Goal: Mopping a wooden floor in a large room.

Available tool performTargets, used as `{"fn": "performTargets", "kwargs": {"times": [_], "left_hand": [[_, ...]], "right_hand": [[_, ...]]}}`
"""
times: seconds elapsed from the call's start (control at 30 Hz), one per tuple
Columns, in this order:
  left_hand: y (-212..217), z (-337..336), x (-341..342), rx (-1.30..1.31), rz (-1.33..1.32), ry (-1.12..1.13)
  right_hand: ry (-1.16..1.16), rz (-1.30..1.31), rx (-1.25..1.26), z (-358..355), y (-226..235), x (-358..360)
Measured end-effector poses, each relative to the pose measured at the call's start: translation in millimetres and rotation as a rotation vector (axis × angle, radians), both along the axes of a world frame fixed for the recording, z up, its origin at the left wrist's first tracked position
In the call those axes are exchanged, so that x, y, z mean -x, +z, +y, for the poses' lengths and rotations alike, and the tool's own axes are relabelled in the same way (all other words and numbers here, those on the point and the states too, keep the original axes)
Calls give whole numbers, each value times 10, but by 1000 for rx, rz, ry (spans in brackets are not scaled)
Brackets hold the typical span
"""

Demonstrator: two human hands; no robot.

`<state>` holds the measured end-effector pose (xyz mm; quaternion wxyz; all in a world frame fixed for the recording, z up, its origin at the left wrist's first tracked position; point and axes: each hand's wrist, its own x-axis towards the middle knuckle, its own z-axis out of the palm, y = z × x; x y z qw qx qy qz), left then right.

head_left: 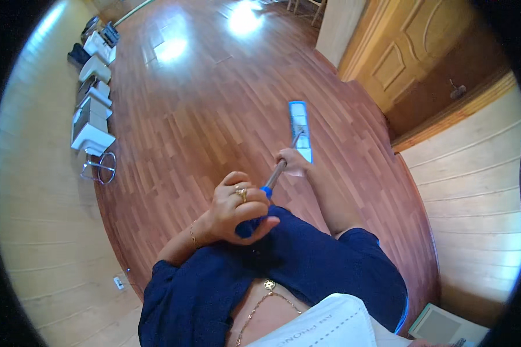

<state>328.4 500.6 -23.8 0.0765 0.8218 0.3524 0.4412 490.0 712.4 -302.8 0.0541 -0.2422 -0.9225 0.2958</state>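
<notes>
A flat mop with a long metal pole [276,175] slants away from my body. Its blue and white rectangular head [298,118] lies on the wood floor ahead, a little right of the middle. My left hand [240,208], with gold rings and a bracelet at the wrist, is closed round the blue grip at the top end of the pole. Lower down, my right hand [292,162] is wrapped round the metal shaft, its arm stretched forward. The mop's joint shows between the right hand and the head.
Along the left wall stand several white and grey boxy items [92,124] and a chrome round-based stand [100,168]. A brown wooden door [411,58] is at the right. A pale flat box [448,327] lies at lower right. Light glares on the far floor [208,69].
</notes>
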Motion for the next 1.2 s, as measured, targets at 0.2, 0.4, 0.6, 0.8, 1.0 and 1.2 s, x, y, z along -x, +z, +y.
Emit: {"fn": "performTargets", "kwargs": {"times": [0.2, 0.4, 0.6, 0.8, 1.0, 1.2], "left_hand": [[467, -669, 326, -117, 17, 101], [836, -1357, 437, -112, 67, 231], [868, -1645, 493, -113, 32, 320], [798, -1887, 527, -93, -9, 442], [387, -1924, 506, -89, -154, 556], [-49, -1599, 414, 65, -163, 633]], "right_hand": [[372, 131, 169, -740, 638, 1041], [733, 147, 307, -1533, 880, 1871], [834, 154, 319, -2057, 861, 2214], [843, 319, 131, -2211, 674, 2318], [725, 264, 27, -1924, 508, 2315], [471, 255, 39, -1252, 141, 2014]]}}
